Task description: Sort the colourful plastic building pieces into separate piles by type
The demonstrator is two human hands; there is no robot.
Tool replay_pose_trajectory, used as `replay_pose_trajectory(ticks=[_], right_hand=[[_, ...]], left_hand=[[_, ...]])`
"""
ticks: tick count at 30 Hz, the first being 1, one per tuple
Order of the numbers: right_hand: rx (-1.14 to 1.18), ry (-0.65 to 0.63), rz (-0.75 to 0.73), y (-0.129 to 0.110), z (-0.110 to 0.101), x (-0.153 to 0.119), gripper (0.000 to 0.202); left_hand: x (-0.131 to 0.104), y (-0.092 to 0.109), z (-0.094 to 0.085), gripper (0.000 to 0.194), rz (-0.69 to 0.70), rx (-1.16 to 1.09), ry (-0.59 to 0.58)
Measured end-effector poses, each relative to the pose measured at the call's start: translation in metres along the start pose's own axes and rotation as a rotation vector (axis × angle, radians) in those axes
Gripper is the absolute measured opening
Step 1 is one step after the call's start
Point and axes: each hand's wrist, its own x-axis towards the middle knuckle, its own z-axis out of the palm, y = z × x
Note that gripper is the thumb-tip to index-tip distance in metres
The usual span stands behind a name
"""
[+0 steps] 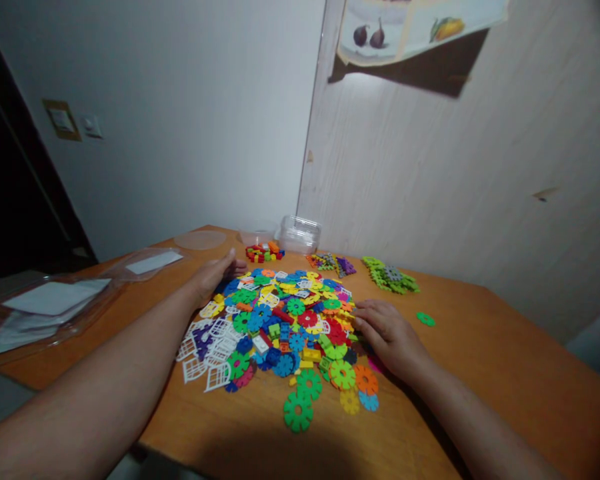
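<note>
1. Bracketing the heap [296,307] from both sides seems to be the step in hand: I have my left hand [219,273] along its upper-left edge and my right hand [389,333] at its right edge.
2. My left hand is straightened, thumb raised, with nothing that I can see in its grasp. My right hand lies low, fingers slightly bent, tips at the heap; whether they pinch anything I cannot tell.
3. Next, I judge, any move calls for hands kept low to the worktop [480,347], since thin discs [291,417] could slip under my fingers.
4. Mid-frame, the heap looks broad, loosely mounded and many-coloured: notched discs, blocks [311,354] and, at its lower left, white frames [223,341]. Discs straggle out below it, some overlapping.
5. Beyond it, towards the upper middle of the frame, I see bricks [265,253] in a small pile; a green stack [390,277] lies above my right hand.
</note>
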Motion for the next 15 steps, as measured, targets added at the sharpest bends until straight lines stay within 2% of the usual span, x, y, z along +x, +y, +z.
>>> replay_pose_trajectory(ticks=[2,5,9,12,15], right_hand=[[0.006,0.06,0.071,0.0,-0.002,0.001,0.032],[0.018,0.151,0.299,0.009,-0.006,0.0,0.036],[0.002,0.24,0.611,0.042,-0.017,-0.007,0.039],[-0.132,0.247,0.795,0.073,-0.028,-0.016,0.041],[-0.26,0.182,0.948,0.094,-0.038,-0.024,0.042]], left_hand=[[0.0,0.0,0.0,0.067,0.002,0.0,0.001],[-0.001,0.0,0.001,0.066,0.015,-0.001,0.013],[-0.002,0.0,0.001,0.065,0.034,0.014,0.022],[-0.002,0.001,0.001,0.064,0.033,0.021,0.021],[-0.003,0.002,0.002,0.062,0.031,0.01,0.032]])
